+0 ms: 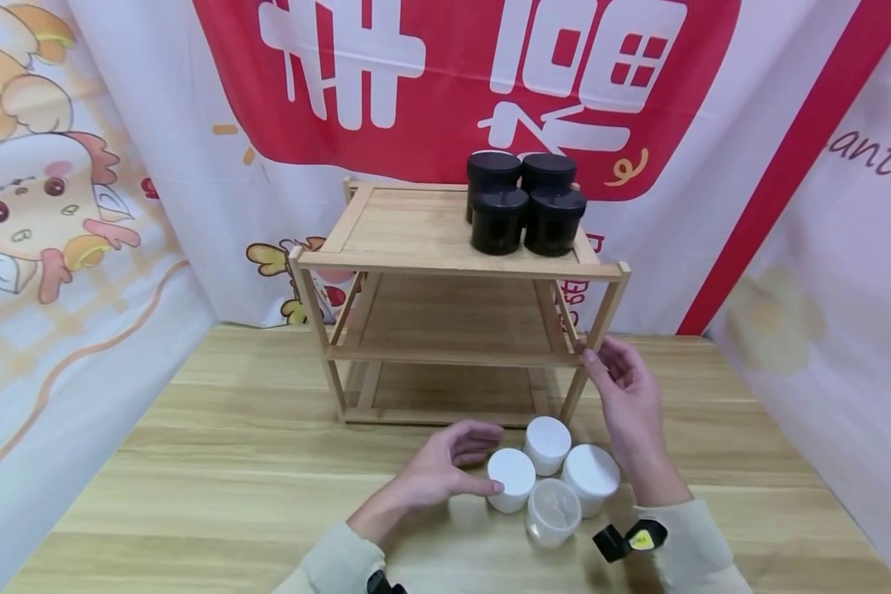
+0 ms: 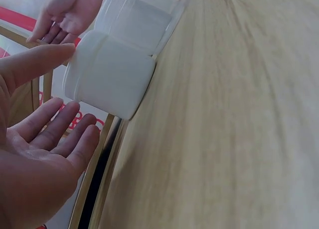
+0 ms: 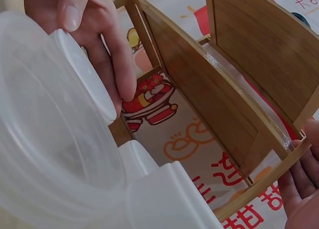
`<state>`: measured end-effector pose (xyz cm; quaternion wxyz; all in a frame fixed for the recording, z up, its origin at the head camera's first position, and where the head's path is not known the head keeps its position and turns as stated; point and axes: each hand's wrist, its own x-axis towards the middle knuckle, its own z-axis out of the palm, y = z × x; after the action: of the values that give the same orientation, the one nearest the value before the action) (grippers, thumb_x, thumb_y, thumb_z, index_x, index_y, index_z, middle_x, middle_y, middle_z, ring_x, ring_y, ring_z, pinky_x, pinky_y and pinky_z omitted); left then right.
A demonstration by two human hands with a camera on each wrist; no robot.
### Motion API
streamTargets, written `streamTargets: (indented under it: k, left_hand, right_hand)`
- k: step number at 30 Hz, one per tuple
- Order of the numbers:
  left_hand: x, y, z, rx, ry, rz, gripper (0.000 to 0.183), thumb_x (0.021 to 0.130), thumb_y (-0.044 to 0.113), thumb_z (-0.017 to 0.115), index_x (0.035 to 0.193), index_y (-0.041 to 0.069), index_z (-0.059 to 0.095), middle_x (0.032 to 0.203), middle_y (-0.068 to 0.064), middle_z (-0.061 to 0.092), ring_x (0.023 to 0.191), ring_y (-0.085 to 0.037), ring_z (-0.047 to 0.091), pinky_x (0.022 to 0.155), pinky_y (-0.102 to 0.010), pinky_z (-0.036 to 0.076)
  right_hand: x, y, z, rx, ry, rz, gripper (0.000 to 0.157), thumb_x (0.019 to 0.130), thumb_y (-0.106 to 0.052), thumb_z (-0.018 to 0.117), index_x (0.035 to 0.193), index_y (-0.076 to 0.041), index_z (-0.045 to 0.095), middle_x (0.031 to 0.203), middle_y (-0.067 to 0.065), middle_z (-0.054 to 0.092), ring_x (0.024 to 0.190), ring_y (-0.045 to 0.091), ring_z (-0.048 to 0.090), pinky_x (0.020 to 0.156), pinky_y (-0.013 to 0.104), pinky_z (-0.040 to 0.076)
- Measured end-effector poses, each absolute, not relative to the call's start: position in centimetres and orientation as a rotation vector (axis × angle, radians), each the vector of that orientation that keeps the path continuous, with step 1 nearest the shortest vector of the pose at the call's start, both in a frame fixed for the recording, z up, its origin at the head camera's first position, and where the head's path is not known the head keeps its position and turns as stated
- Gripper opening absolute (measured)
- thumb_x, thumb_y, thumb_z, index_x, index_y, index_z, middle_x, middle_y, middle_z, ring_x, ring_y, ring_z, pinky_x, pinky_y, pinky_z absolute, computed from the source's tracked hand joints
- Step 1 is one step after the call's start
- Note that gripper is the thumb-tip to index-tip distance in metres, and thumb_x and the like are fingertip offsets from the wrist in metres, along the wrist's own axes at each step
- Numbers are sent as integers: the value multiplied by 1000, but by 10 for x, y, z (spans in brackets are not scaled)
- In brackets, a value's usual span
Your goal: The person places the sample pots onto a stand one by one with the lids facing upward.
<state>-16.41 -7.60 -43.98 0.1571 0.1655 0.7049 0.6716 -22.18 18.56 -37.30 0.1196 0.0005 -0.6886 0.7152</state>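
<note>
A three-tier wooden shelf rack (image 1: 445,356) stands on the table. My right hand (image 1: 631,404) holds its right front post at the middle tier, thumb in front and fingers behind. In front of the rack, several white-lidded jars stand in a cluster with a clear-lidded jar (image 1: 553,513). My left hand (image 1: 441,464) is beside the leftmost white jar (image 1: 511,478), its thumb at the lid. In the left wrist view the fingers of this hand extend loosely below that jar (image 2: 112,77), uncurled.
Several black jars (image 1: 498,221) stand grouped on the right part of the rack's top tier. Printed cloth (image 1: 445,91) hangs behind the rack and along both sides. Wood-grain table surface (image 1: 193,478) stretches to the left of the rack.
</note>
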Motion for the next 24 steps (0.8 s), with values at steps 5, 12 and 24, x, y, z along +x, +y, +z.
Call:
streamTargets:
  k: [5, 12, 24]
  left_hand:
    - [-164, -74, -439, 480, 2009, 1906, 73, 84, 0, 87, 150, -1, 55, 154, -25, 58, 143, -38, 58, 125, -54, 44]
    - [-162, -71, -444, 524, 1997, 1846, 75, 82, -1, 89, 150, 2, 56, 147, -17, 65, 134, -25, 63, 118, -38, 50]
    - [-160, -65, -445, 468, 2081, 1805, 72, 79, -3, 90, 145, 6, 62, 140, -13, 70, 128, -24, 65, 117, -45, 51]
  right_hand:
    - [-223, 186, -373, -18, -1982, 2112, 37, 106, -19, 69, 142, -10, 63, 136, 2, 74, 123, 10, 67, 103, 13, 54]
    - [-223, 187, -374, -19, -1967, 2109, 33, 106, -20, 69, 138, -12, 65, 131, -2, 75, 120, 8, 68, 102, 13, 55]
    - [-223, 187, -373, -13, -1962, 2131, 31, 106, -21, 70, 135, -13, 66, 125, -6, 77, 119, 9, 68, 101, 13, 55]
